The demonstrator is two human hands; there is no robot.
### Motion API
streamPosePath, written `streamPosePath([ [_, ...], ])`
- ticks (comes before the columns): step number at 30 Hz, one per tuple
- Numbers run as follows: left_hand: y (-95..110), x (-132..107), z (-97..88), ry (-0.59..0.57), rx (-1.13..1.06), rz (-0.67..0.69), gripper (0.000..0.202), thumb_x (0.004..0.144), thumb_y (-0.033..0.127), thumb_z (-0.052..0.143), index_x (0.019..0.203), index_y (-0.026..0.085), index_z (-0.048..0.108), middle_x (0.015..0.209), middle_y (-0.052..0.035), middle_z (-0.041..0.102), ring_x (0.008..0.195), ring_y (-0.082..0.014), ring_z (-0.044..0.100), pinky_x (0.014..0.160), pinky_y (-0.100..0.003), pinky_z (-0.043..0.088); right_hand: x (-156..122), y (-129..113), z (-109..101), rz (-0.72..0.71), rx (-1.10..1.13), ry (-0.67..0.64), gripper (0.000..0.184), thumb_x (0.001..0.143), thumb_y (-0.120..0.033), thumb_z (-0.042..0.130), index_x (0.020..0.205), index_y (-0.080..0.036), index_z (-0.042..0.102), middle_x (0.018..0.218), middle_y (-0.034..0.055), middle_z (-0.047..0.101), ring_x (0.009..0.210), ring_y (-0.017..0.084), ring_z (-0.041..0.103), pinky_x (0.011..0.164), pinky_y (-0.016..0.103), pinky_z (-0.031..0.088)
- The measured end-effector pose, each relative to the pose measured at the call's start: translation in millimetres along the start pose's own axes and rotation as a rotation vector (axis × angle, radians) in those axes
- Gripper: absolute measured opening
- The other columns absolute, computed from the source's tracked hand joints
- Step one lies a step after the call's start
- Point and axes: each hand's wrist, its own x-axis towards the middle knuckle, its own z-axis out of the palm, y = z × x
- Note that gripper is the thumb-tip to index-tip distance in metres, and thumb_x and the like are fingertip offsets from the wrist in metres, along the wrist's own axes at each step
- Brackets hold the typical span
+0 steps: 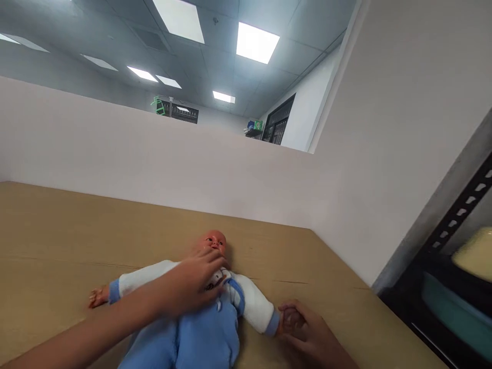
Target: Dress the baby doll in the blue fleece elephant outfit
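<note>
A baby doll lies on its back on a tan tabletop, dressed in a white-sleeved top and fluffy blue overalls. My left hand rests across its upper chest and collar, fingers stretched toward the neck and thumb apart. Between thumb and fingers, part of the printed bib shows. At the lower right, my right hand is closed around the doll's hand, just past the blue cuff. The doll's other arm reaches out to the left, its bare hand on the table. Its lower legs are outside the view.
A low white partition runs behind the table and meets a tall white wall panel on the right. Beyond the table's right edge stands a black slotted rack with a yellowish item and a teal item.
</note>
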Motion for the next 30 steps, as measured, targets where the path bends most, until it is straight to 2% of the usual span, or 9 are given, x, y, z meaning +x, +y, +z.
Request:
streamPosePath([
  [3,18.8,42.1,14.3,-0.174,0.124,0.075,0.025,0.095,0.023,0.081,0.117,0.013,0.076,0.122,-0.0185,0.078,0.123,-0.0414,0.07,0.109,-0.055,0.055,9.1,-7.1,2.7,-0.04,0.137,0.129,0.039,0.083,-0.037,0.082,0.116,-0.02,0.074,0.1,0.0092,0.081,0.094,0.03,0.077,0.092,0.043,0.06],
  [7,13.5,52.4,19.5,-0.232,0.057,0.197,0.011,0.098,0.019,0.079,0.109,0.02,0.076,0.11,-0.0094,0.081,0.107,-0.0321,0.077,0.091,-0.038,0.058,27.1,-31.4,4.4,-0.076,0.385,0.332,0.057,0.082,-0.047,0.088,0.13,-0.021,0.069,0.111,0.011,0.08,0.105,0.029,0.077,0.099,0.043,0.062],
  [10,10.3,40.0,13.0,-0.16,-0.058,0.309,0.02,0.1,0.015,0.07,0.114,0.029,0.072,0.112,-0.0008,0.079,0.104,-0.0236,0.076,0.086,-0.03,0.053,47.4,-57.4,14.0,-0.125,0.456,0.368,0.061,0.075,-0.049,0.096,0.122,-0.021,0.069,0.111,0.0107,0.078,0.107,0.029,0.076,0.1,0.043,0.061],
  [13,12.8,30.7,7.3,-0.017,-0.121,0.357,0.029,0.081,0.008,0.069,0.103,0.026,0.071,0.098,-0.002,0.075,0.093,-0.0258,0.073,0.08,-0.034,0.049,66.4,-84.0,38.4,-0.161,0.501,0.287,0.049,0.072,-0.042,0.098,0.108,-0.022,0.071,0.106,0.0094,0.078,0.097,0.028,0.074,0.091,0.041,0.059],
  [16,15.4,29.1,6.8,0.076,-0.185,0.317,0.024,0.068,0.008,0.065,0.086,0.025,0.065,0.085,-0.0014,0.07,0.082,-0.0247,0.067,0.073,-0.035,0.045,71.8,-105.7,70.1,-0.271,0.412,0.197,0.024,0.072,-0.026,0.09,0.088,-0.023,0.072,0.094,0.0047,0.075,0.087,0.025,0.069,0.083,0.038,0.055],
  [18,14.2,31.1,8.6,0.096,-0.274,0.233,0.019,0.067,0.011,0.064,0.079,0.025,0.062,0.081,-0.0003,0.067,0.079,-0.023,0.064,0.071,-0.034,0.043,67.7,-114.4,85.9,-0.321,0.373,0.155,0.013,0.076,-0.023,0.082,0.088,-0.024,0.077,0.098,0.0054,0.075,0.095,0.027,0.068,0.089,0.039,0.055],
  [21,6.2,37.2,12.8,0.068,-0.464,0.06,0.011,0.072,0.021,0.065,0.082,0.025,0.064,0.084,-0.0004,0.07,0.081,-0.0227,0.064,0.074,-0.034,0.042,59.3,-113.3,95.4,-0.279,0.535,0.061,0.021,0.086,-0.03,0.075,0.105,-0.027,0.083,0.114,0.0072,0.074,0.115,0.031,0.067,0.106,0.045,0.054],
  [24,-6.4,44.5,17.9,0.004,-0.579,-0.027,0.017,0.081,0.035,0.065,0.092,0.023,0.069,0.087,-0.0016,0.071,0.08,-0.0226,0.064,0.073,-0.033,0.045,54.7,-96.4,99.3,-0.167,0.803,-0.014,0.022,0.086,-0.044,0.081,0.097,-0.025,0.082,0.117,0.0081,0.071,0.118,0.034,0.071,0.11,0.05,0.056],
  [30,-13.9,44.7,26.4,-0.145,-0.625,-0.1,0.039,0.081,0.059,0.075,0.088,0.022,0.067,0.077,0.0014,0.063,0.07,-0.02,0.058,0.061,-0.029,0.04,36.3,-55.7,125.8,0.088,0.866,0.123,0.04,0.086,-0.066,0.077,0.089,-0.027,0.074,0.11,0.0108,0.078,0.107,0.037,0.078,0.105,0.057,0.061],
])
